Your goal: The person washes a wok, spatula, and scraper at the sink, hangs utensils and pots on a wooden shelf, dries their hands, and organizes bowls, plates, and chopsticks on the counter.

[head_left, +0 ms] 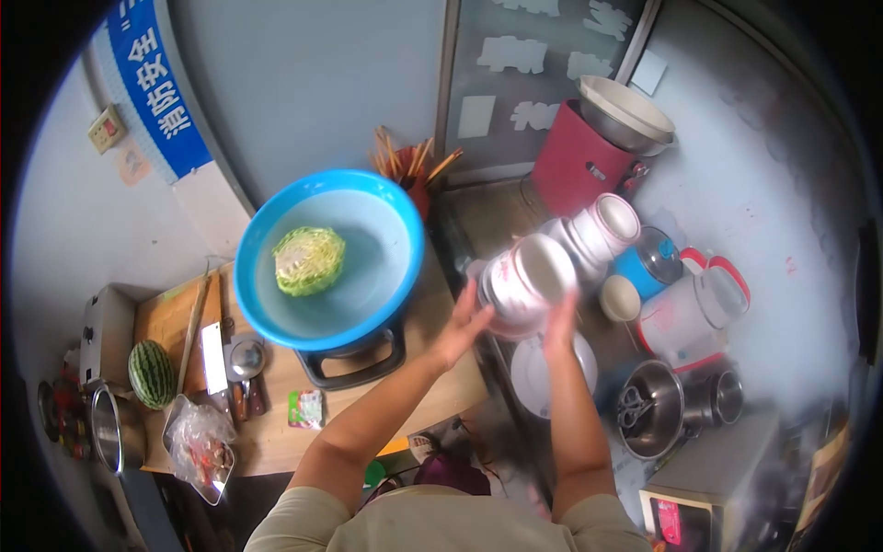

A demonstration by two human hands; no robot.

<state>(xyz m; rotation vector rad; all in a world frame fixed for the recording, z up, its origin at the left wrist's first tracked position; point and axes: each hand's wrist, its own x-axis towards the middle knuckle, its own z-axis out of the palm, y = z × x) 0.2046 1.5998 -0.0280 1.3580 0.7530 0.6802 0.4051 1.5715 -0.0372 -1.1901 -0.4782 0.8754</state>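
Between my two hands is a small stack of white bowls (526, 281) with a reddish pattern, tilted and slightly blurred. My left hand (463, 329) presses on its left side, the thumb toward me. My right hand (559, 331) is against its right side. Just beyond stand more stacked white bowls (607, 227) with pink rims. Below the held stack, a white plate or lid (543, 375) is partly covered by my right forearm. To the left, a cut cabbage (310, 261) lies in a blue basin (253, 304).
On the wooden table (441, 396) are a cleaver (213, 357), a watermelon (151, 374), a ladle (246, 360) and a bagged item (200, 440). At right stand a steel pot (651, 442) with scissors, a clear plastic jug (685, 322) and a red bucket-like container (579, 166).
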